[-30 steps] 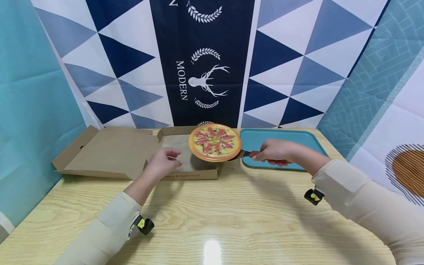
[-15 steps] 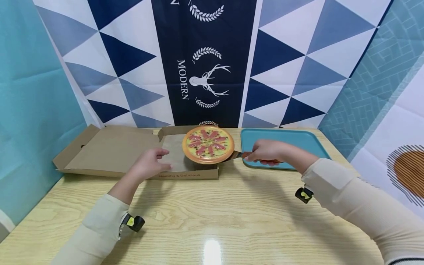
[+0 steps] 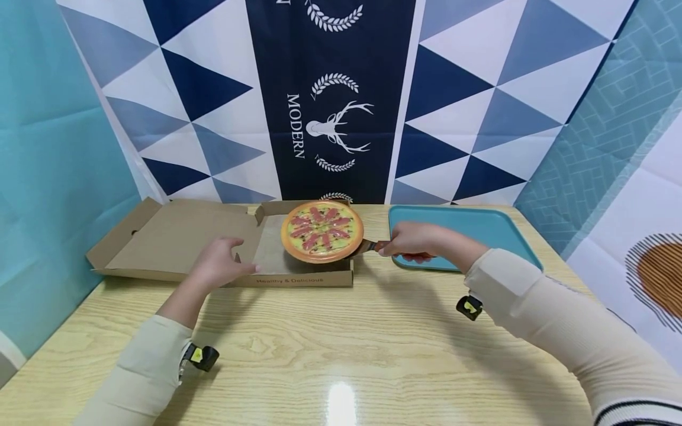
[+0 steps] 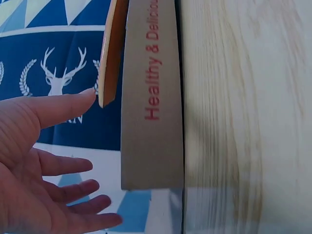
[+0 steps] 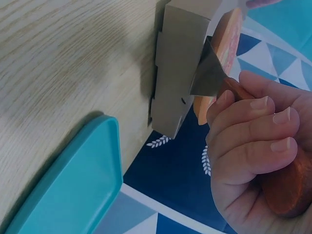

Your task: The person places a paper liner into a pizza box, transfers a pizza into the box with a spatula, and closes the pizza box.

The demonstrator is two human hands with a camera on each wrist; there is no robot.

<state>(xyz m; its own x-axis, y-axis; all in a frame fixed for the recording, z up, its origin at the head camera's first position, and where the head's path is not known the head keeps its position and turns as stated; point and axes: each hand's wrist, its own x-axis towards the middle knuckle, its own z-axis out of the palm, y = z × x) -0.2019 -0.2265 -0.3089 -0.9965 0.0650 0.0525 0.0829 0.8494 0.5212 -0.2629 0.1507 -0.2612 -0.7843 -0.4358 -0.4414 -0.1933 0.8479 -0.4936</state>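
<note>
My right hand [image 3: 412, 239] grips the wooden handle [image 5: 287, 187] of a pizza server, whose metal blade [image 5: 209, 70] reaches under a round pizza [image 3: 322, 232]. The pizza has an orange crust and red and yellow topping. It is held over the right half of an open cardboard pizza box [image 3: 303, 279], a little above its front wall in the left wrist view. My left hand [image 3: 221, 261] is left of the pizza with fingers spread and holds nothing. In the left wrist view, the thumb of that left hand [image 4: 53, 165] overlaps the side of the pizza's edge.
The box lid [image 3: 176, 239] lies folded back to the left. A teal tray [image 3: 474, 222] stands on the wooden table [image 3: 341, 343] at the right, partly behind my right hand. Patterned cloth [image 3: 213, 89] hangs directly behind the box and tray.
The right hand has carried the pizza on the server leftward, farther over the box. The left hand has drawn back to the left and its fingers have spread.
</note>
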